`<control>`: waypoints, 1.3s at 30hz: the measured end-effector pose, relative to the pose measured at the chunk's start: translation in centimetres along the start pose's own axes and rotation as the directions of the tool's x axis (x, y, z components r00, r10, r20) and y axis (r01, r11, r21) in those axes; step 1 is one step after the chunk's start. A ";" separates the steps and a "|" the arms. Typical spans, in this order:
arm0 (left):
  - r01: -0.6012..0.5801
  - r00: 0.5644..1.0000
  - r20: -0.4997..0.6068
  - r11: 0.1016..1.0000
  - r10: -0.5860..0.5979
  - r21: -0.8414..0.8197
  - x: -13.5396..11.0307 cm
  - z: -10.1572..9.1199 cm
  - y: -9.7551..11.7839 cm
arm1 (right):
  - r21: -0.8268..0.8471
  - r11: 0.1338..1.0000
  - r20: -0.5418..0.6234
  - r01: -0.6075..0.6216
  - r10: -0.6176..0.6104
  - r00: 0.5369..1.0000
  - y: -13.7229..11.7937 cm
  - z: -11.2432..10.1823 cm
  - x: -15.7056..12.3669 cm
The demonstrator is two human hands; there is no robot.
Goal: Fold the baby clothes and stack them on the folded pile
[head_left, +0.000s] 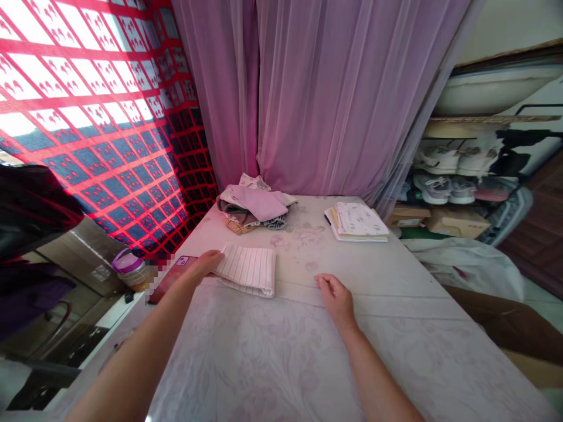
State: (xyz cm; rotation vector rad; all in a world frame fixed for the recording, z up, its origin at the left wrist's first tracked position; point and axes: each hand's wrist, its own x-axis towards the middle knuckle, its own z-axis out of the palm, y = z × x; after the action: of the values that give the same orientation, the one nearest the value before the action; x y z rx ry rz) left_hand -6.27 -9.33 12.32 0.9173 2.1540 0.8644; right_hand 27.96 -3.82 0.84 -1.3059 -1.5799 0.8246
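Observation:
My left hand [197, 268] lies flat at the left edge of a folded white cloth with pink stripes [247, 271], its fingertips touching the fold. Under and beside that wrist, a phone in a red case [163, 286] lies partly hidden by my hand. My right hand [336, 300] rests on the floral bedsheet [281, 357], fingers lightly curled around nothing, a little to the right of the striped cloth. Neither hand grips anything.
A heap of crumpled pink and grey clothes [254, 205] and a stack of patterned papers or booklets [357, 223] lie at the far end of the bed. Pink curtains [343, 99] hang behind it. A shoe rack [444, 181] stands to the right.

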 end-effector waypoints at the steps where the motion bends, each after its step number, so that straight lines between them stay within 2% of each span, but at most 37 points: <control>1: 0.005 1.000 -0.007 1.000 -0.005 0.022 0.3 0.1 -0.6 | -0.018 1.000 0.005 0.003 -0.003 1.000 -0.1 0.0 -0.1; 5: 0.000 0.999 -0.036 0.992 0.004 0.123 1.9 0.7 -2.4 | -0.139 0.990 0.076 0.020 -0.010 0.997 -1.5 0.7 -0.4; 9: -0.043 0.996 -0.061 0.968 0.060 0.248 3.6 0.7 -3.2 | -0.298 0.954 0.232 0.028 0.044 0.972 -4.1 2.9 -0.6; 14: -0.082 0.988 -0.090 0.929 0.122 0.362 4.0 0.8 -3.6 | -0.315 0.941 0.415 -0.123 0.253 0.874 -7.5 6.8 0.0; 17: -0.067 0.989 -0.097 0.922 0.113 0.382 3.7 0.8 -3.6 | -0.311 0.933 0.493 -0.181 0.321 0.809 -9.0 8.7 0.3; 20: -0.055 0.990 -0.098 0.927 0.098 0.372 3.0 1.1 -3.4 | -0.312 0.930 0.494 -0.196 0.335 0.802 -9.3 9.2 0.8; 23: -0.086 0.992 -0.058 0.946 0.109 0.312 1.7 2.9 -3.2 | -0.252 0.947 0.465 -0.201 0.301 0.833 -8.0 7.1 2.0; 26: -0.161 0.987 0.032 0.964 0.158 0.210 -0.2 6.3 -3.1 | -0.184 0.968 0.475 -0.171 0.240 0.847 -5.1 2.5 3.1; 27: -0.183 0.983 0.056 0.966 0.175 0.184 -0.8 7.5 -3.0 | -0.196 0.965 0.481 -0.171 0.247 0.841 -4.1 0.7 3.3; 29: -0.217 0.975 0.082 0.962 0.206 0.165 -1.9 9.3 -2.9 | -0.255 0.952 0.527 -0.172 0.286 0.801 -2.4 -2.6 3.3; 31: -0.232 0.972 0.080 0.956 0.221 0.178 -2.7 10.1 -2.7 | -0.328 0.929 0.546 -0.171 0.334 0.768 -1.6 -4.9 2.9; 32: -0.247 0.969 0.061 0.949 0.240 0.198 -3.0 10.2 -2.4 | -0.358 0.920 0.527 -0.160 0.340 0.779 -1.7 -5.5 2.8; 34: -0.344 0.932 -0.008 0.892 0.362 0.294 -3.4 10.1 -1.6 | -0.417 0.904 0.424 -0.090 0.281 0.861 -2.6 -5.3 2.8; 36: -0.486 0.831 -0.018 0.744 0.555 0.459 -3.9 10.4 -0.3 | -0.495 0.867 0.296 0.050 0.114 0.948 -4.4 -3.6 3.1; 37: -0.545 0.772 0.026 0.641 0.635 0.541 -4.1 10.9 0.4 | -0.527 0.837 0.274 0.146 0.005 0.962 -5.3 -2.4 3.2; 38: -0.584 0.733 0.098 0.547 0.673 0.600 -4.3 11.5 1.0 | -0.541 0.803 0.302 0.251 -0.093 0.949 -6.1 -1.1 3.3; 39: -0.604 0.719 0.174 0.481 0.672 0.636 -4.4 12.3 1.6 | -0.554 0.763 0.359 0.332 -0.142 0.923 -6.7 0.2 3.4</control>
State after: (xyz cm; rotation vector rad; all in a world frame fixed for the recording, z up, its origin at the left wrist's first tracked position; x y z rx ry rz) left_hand 5.94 -8.03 7.63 2.2078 2.2275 0.4175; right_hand 25.14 -2.01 7.59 -1.4055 -2.3353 0.3548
